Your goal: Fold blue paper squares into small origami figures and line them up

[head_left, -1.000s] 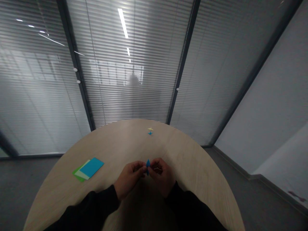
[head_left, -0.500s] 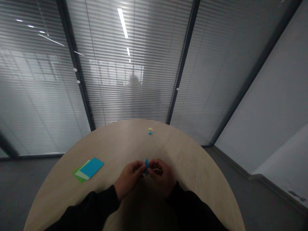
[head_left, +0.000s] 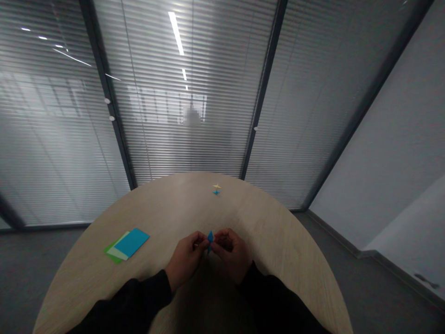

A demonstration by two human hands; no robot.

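Blue folded paper [head_left: 210, 241], now tipped to a slant rather than standing upright, is pinched in the air between the fingertips of the left hand [head_left: 186, 260] and right hand [head_left: 231, 255], both closed and nearly touching above a round wooden tabletop [head_left: 278, 241]. Farther out, a small yellow paper figure [head_left: 216, 186] lies just beyond a small blue paper figure [head_left: 216, 192]; a stack of blue, pale and green paper sheets [head_left: 132, 242] rests left of the hands.

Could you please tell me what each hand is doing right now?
Left hand: closed, pinching the folded blue paper.
Right hand: closed, pinching the same paper from the other side.
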